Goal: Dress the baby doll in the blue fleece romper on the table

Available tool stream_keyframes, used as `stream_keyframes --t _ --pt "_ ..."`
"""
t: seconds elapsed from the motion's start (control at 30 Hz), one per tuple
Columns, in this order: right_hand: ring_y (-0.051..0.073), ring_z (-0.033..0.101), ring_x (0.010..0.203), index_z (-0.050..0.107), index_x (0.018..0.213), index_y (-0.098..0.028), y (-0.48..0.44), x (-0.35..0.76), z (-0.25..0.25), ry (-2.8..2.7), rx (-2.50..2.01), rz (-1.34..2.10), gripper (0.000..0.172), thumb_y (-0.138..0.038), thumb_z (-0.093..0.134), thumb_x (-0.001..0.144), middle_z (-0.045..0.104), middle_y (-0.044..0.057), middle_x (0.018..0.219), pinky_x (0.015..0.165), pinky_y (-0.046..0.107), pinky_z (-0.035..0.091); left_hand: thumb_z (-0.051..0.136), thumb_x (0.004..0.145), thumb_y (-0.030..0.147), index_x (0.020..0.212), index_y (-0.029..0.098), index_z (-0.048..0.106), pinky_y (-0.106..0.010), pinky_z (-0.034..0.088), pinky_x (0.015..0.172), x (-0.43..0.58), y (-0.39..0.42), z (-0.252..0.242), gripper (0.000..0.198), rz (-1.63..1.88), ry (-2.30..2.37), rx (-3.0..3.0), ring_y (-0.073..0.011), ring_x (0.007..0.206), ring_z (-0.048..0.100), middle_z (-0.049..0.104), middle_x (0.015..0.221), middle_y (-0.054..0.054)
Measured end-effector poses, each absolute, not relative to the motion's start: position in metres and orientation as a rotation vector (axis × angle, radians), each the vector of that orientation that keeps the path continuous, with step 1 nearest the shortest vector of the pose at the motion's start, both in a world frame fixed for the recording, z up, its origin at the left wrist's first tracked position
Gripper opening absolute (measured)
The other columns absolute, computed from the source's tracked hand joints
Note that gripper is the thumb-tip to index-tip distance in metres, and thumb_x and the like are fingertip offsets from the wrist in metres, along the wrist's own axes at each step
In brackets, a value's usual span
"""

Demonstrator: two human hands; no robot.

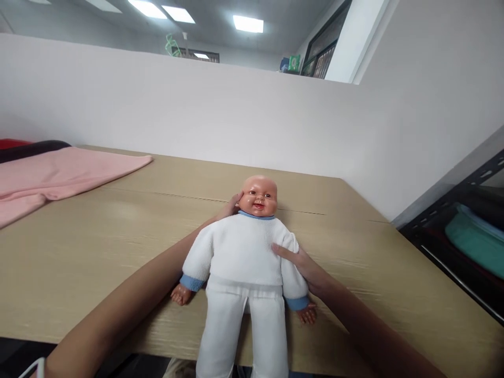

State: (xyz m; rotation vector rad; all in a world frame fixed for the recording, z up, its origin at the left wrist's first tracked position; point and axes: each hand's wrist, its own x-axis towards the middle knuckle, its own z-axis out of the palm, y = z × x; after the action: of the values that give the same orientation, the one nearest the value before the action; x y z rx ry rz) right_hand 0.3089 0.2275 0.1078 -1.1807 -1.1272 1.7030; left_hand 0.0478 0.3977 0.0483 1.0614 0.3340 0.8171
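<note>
Two hands (232,206) (305,265) — holding one doll (246,252)

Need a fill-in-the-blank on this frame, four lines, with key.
1. The doll wears a top with ____ cuffs.
2. The left hand touches the side of the doll's ____, above the collar.
3. The right hand has a fingertip or thumb tip on the front of the ____ top.
4. The cloth at the left of the table is ____.

Missing words: blue; head; white; pink.
</note>
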Motion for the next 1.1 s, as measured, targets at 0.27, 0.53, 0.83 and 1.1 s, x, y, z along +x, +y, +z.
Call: stream_keyframes --t 0.27,0.53,0.83,1.1 --pt "0.039 0.061 0.155 0.065 0.152 -0.027 0.244 0.328 0.096 -1.199 -1.246 1.674 0.083 -0.069 0.089 0.085 0.071 0.012 0.159 0.135 0.058 0.044 0.061 0.095 0.085 0.129 0.013 0.081 -0.058 0.028 0.141 0.046 0.424 0.044 0.083 0.736 0.413 1.032 -0.0473 0.156 0.056 0.078 0.144 -0.02" --pt "0.033 0.033 0.173 0.026 0.177 -0.027 0.255 0.332 0.085 -1.579 -1.329 1.12 0.096 -0.067 0.07 0.101 0.034 0.013 0.186 0.144 0.055 0.026 0.068 0.1 0.07 0.146 0.011 0.072 -0.051 0.034 0.141 0.05 0.478 0.041 0.075 0.926 0.433 0.903 -0.0425 0.154 0.06 0.079 0.143 -0.018" --pt "0.038 0.06 0.151 0.048 0.165 -0.03 0.255 0.336 0.064 -1.669 -1.506 0.773 0.072 -0.061 0.069 0.104 0.061 0.014 0.165 0.129 0.061 0.049 0.058 0.104 0.072 0.149 0.013 0.071 -0.051 0.038 0.14 0.051 0.508 0.05 0.076 0.931 0.51 0.925 -0.0398 0.157 0.058 0.079 0.146 -0.015" --pt "0.036 0.072 0.134 0.048 0.163 -0.028 0.257 0.339 0.067 -1.656 -1.552 0.792 0.072 -0.059 0.07 0.102 0.067 0.016 0.155 0.116 0.056 0.06 0.053 0.102 0.078 0.148 0.011 0.072 -0.053 0.042 0.135 0.049 0.5 0.065 0.083 0.82 0.582 0.978 -0.0428 0.15 0.064 0.083 0.137 -0.018"
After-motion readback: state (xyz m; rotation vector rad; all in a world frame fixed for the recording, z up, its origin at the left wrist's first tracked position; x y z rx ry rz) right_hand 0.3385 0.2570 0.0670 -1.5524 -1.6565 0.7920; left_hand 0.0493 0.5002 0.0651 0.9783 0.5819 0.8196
